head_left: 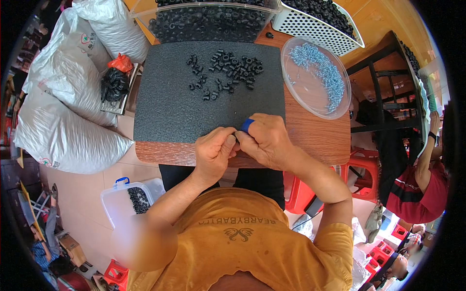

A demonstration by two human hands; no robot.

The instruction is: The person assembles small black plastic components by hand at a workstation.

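Observation:
Over the front edge of a dark grey foam mat (160,92), my two hands meet fingertip to fingertip. A small black part (236,136), mostly covered by the fingers, is pinched between them. My left hand (213,150) is closed, thumb against the curled fingers. My right hand (267,140) is closed too, and a blue wrap (247,125) circles one of its fingers. Farther up the mat lies a loose pile of small black ring-ended parts (238,67). To the right, a round clear plastic tray (310,104) holds many tiny bluish-silver pieces (320,68).
A clear bin (204,22) and a white perforated basket (315,29), both full of black parts, stand beyond the mat. White sacks (73,126) lean at the left. An open clear box (116,201) sits on the floor. A person in red (417,194) sits at the right.

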